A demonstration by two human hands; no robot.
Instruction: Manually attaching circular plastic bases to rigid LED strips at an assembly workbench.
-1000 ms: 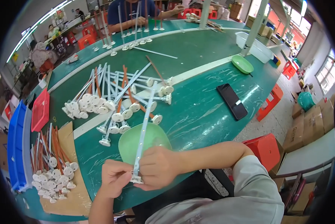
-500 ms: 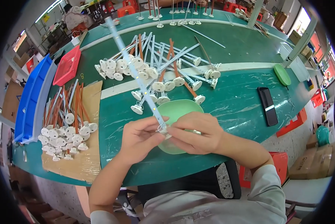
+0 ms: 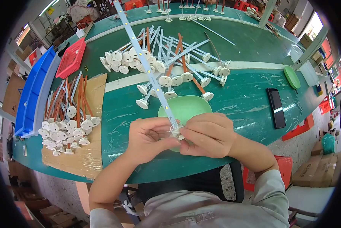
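Between my hands is an LED strip with a white round base at its lower end. The strip rises up and to the left, its small yellow LEDs facing me. My left hand is closed on the base from the left, thumb and fingers at its edge. On the other side my right hand pinches the base, where thin white wire loops show. A green bowl stands just behind my hands, partly covered by them; what it holds is hidden.
Strips with white bases lie in a heap ahead and another pile on cardboard at left. Blue and red trays stand beyond. A phone and a small green dish lie at right.
Both hands have shifted slightly right with the LED strip, whose upper end now reaches the top of the view. My fingers still grip its base.
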